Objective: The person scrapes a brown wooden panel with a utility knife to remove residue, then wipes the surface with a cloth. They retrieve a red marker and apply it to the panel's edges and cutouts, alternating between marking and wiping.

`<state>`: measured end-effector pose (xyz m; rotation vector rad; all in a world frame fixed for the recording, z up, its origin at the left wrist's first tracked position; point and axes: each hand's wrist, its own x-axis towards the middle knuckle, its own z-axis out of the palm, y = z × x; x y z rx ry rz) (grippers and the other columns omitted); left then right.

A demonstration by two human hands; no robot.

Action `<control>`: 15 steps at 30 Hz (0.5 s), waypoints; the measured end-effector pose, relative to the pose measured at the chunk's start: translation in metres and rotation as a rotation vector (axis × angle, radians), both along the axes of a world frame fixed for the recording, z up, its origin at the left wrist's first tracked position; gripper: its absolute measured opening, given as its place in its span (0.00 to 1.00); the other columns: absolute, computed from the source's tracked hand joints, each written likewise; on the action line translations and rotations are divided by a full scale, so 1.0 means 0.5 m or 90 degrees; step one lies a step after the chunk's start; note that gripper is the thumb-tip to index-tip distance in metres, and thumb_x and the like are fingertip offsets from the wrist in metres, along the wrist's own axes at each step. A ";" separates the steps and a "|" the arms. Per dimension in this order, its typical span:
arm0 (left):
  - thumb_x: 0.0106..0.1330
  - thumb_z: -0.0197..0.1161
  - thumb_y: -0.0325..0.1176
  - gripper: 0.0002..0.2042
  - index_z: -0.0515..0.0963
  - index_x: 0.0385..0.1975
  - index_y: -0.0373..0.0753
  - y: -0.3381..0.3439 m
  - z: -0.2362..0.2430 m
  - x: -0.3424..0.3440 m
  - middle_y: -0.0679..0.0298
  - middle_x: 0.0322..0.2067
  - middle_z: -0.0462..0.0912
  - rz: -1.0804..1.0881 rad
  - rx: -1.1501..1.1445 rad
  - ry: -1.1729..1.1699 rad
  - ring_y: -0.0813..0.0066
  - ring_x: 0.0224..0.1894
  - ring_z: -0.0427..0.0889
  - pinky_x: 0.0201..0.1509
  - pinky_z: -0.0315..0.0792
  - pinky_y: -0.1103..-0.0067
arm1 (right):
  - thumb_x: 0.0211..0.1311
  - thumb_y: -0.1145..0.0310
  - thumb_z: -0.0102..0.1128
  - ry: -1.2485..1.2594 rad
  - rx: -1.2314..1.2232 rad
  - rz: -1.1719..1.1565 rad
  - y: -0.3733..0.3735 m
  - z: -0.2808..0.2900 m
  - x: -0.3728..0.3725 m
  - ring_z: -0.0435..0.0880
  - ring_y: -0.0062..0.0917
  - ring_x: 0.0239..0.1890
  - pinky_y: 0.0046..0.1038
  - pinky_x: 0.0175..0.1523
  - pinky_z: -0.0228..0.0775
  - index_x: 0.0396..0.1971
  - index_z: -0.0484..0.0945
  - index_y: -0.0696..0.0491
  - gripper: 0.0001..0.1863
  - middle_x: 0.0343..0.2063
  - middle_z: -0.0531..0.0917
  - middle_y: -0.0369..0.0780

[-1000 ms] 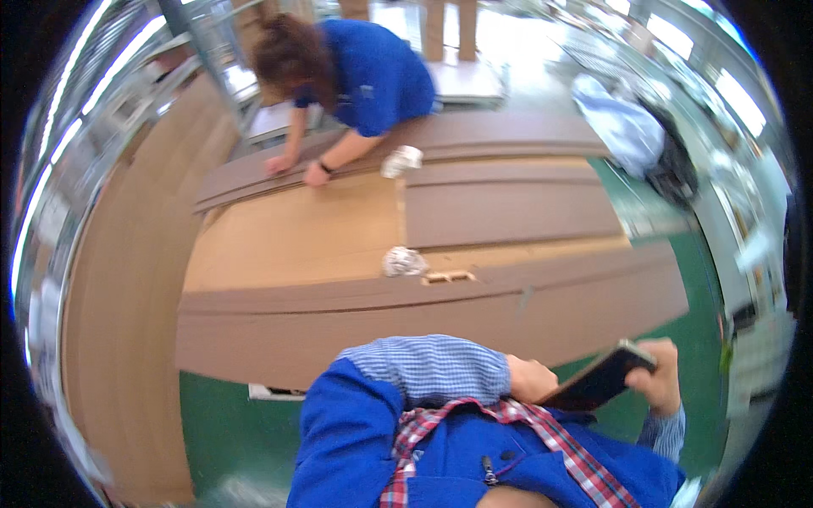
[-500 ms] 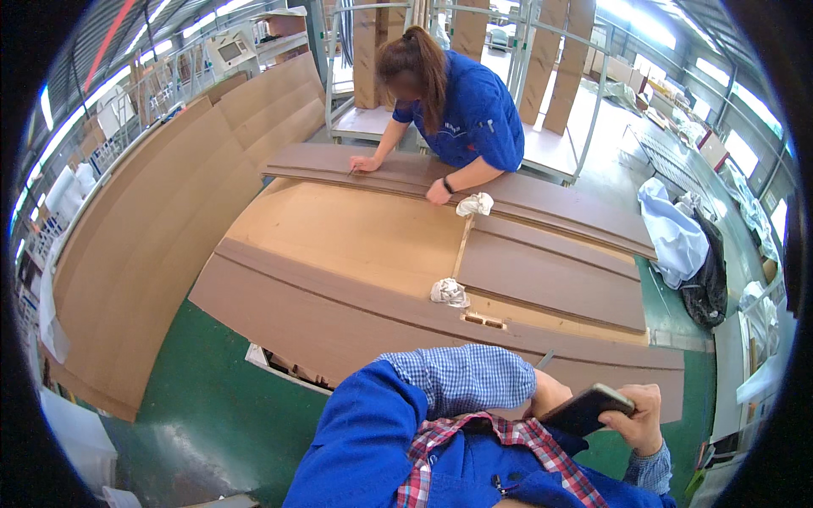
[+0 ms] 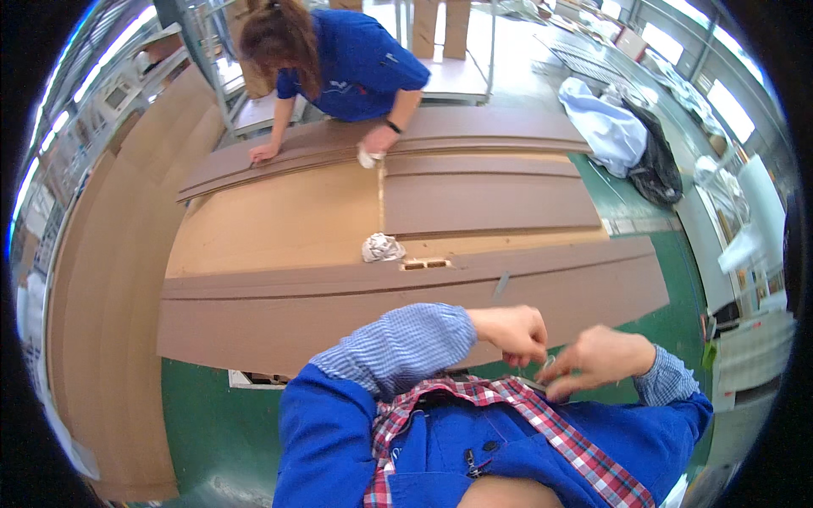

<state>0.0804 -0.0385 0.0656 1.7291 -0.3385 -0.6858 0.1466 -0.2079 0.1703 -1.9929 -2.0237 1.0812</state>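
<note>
My left hand [image 3: 512,332] is closed, its fingers curled together in front of my chest. Close beside it, my right hand [image 3: 597,362] is bent with thumb and fingers drawn together. A thin, light loop-like bit shows between the two hands, and a narrow grey edge [image 3: 532,384] lies under the right fingertips by my plaid collar; I cannot make out what either is. Beyond my hands lies a long brown panel [image 3: 339,296] with a thin metal strip [image 3: 500,284] on it. A crumpled white cloth [image 3: 383,247] rests near a two-slot cutout [image 3: 425,264].
Across the work, a person in blue [image 3: 356,68] leans on the far brown panels [image 3: 483,125], one hand at a white cloth [image 3: 369,158]. More brown panels [image 3: 491,201] lie on the tan board [image 3: 271,229]. Tall brown sheets [image 3: 110,322] stand left; plastic bundles [image 3: 605,127] lie right.
The dark phone has left plain view and my hands have come together. My view has shifted, so the panels sit further left and higher. The other person's hand now reaches the far cloth.
</note>
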 end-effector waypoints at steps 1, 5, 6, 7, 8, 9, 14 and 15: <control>0.63 0.54 0.38 0.14 0.79 0.31 0.32 0.019 0.008 -0.006 0.60 0.25 0.81 0.026 -0.031 -0.002 0.78 0.23 0.79 0.29 0.76 0.81 | 0.57 0.50 0.57 0.001 0.057 -0.033 0.008 0.007 -0.001 0.81 0.38 0.27 0.35 0.31 0.71 0.33 0.80 0.49 0.17 0.24 0.81 0.44; 0.67 0.46 0.41 0.17 0.77 0.41 0.33 0.017 -0.055 -0.056 0.60 0.33 0.81 0.058 -0.129 0.071 0.73 0.35 0.80 0.41 0.75 0.77 | 0.58 0.52 0.56 0.049 -0.032 0.053 0.002 -0.015 -0.023 0.81 0.38 0.29 0.36 0.32 0.72 0.30 0.76 0.54 0.18 0.24 0.80 0.43; 0.68 0.44 0.41 0.19 0.76 0.43 0.32 0.002 -0.049 -0.064 0.59 0.35 0.81 -0.028 -0.146 0.047 0.72 0.40 0.79 0.45 0.73 0.77 | 0.57 0.54 0.58 0.047 0.031 0.084 -0.014 -0.038 -0.024 0.80 0.37 0.26 0.35 0.30 0.72 0.30 0.75 0.55 0.17 0.21 0.79 0.43; 0.68 0.44 0.42 0.21 0.75 0.43 0.29 -0.002 -0.035 -0.080 0.59 0.36 0.81 -0.115 -0.077 -0.076 0.74 0.38 0.77 0.44 0.71 0.78 | 0.57 0.55 0.58 0.041 0.045 0.101 -0.012 -0.034 -0.022 0.80 0.37 0.25 0.35 0.29 0.71 0.30 0.75 0.55 0.16 0.21 0.79 0.44; 0.68 0.44 0.43 0.21 0.74 0.43 0.28 -0.014 -0.048 -0.100 0.60 0.33 0.80 -0.035 -0.092 -0.106 0.76 0.36 0.75 0.42 0.70 0.78 | 0.56 0.57 0.58 0.034 0.058 0.118 -0.011 -0.024 -0.022 0.79 0.37 0.24 0.35 0.29 0.71 0.30 0.75 0.55 0.15 0.20 0.78 0.44; 0.69 0.44 0.45 0.22 0.73 0.43 0.28 -0.017 -0.059 -0.121 0.60 0.31 0.79 0.053 -0.102 -0.131 0.77 0.34 0.72 0.40 0.69 0.78 | 0.56 0.58 0.59 0.034 0.076 0.143 -0.003 -0.016 -0.019 0.79 0.38 0.23 0.34 0.28 0.71 0.30 0.75 0.55 0.14 0.20 0.78 0.44; 0.64 0.47 0.59 0.32 0.75 0.27 0.26 -0.019 0.022 -0.157 0.52 0.21 0.75 0.107 -0.081 -0.109 0.71 0.25 0.71 0.32 0.66 0.71 | 0.57 0.65 0.58 0.115 0.050 -0.028 0.010 -0.051 0.008 0.79 0.36 0.22 0.30 0.26 0.70 0.30 0.79 0.56 0.09 0.22 0.80 0.46; 0.65 0.54 0.49 0.21 0.75 0.29 0.31 -0.025 -0.003 -0.156 0.67 0.21 0.72 0.122 -0.024 -0.096 0.82 0.26 0.67 0.28 0.64 0.79 | 0.58 0.64 0.57 0.167 -0.029 -0.079 0.008 -0.089 0.021 0.80 0.30 0.22 0.28 0.28 0.71 0.32 0.79 0.57 0.11 0.23 0.81 0.46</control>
